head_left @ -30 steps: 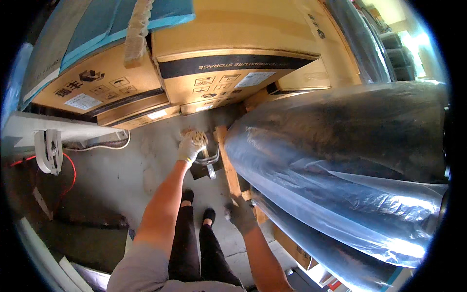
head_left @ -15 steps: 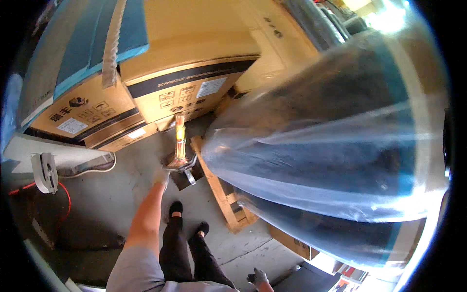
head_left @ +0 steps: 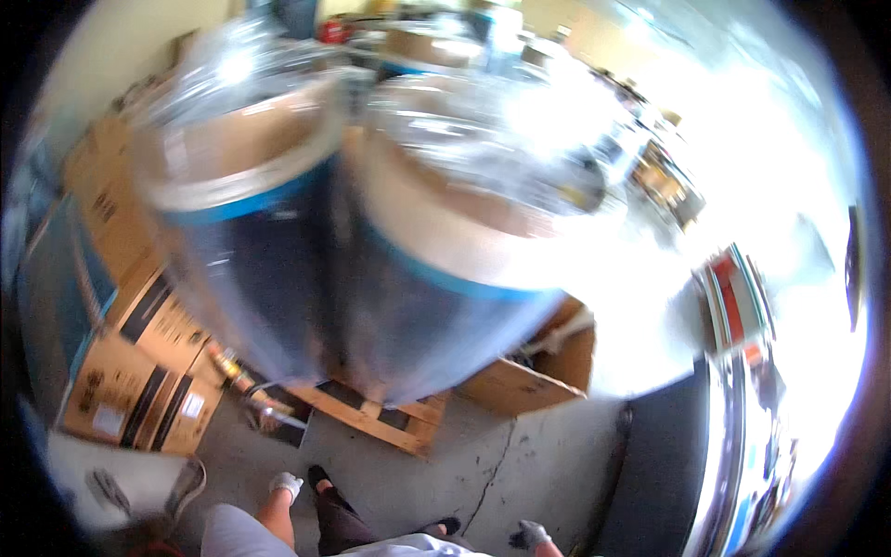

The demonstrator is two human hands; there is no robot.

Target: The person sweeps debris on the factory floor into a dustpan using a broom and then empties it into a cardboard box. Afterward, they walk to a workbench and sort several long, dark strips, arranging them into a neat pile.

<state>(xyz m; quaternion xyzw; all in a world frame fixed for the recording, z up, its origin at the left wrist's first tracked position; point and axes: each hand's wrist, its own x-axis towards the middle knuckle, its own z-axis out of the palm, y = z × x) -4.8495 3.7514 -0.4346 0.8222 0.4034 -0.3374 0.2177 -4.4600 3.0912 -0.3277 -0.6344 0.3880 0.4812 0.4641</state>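
Plastic-wrapped drums (head_left: 371,241) on wooden pallet (head_left: 371,413), cartons (head_left: 139,371) beside.

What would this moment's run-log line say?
left hand: gloved, empty | right hand: gloved, empty | ahead: plastic-wrapped brown drums on wooden pallet

I see a cracked concrete floor (head_left: 520,464) under strong glare from the right. Cardboard boxes (head_left: 139,362) are stacked at left.

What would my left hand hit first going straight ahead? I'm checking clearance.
Probably the wooden pallet under the wrapped drums; the gloved left hand points up toward it over bare floor, though depth is unclear.
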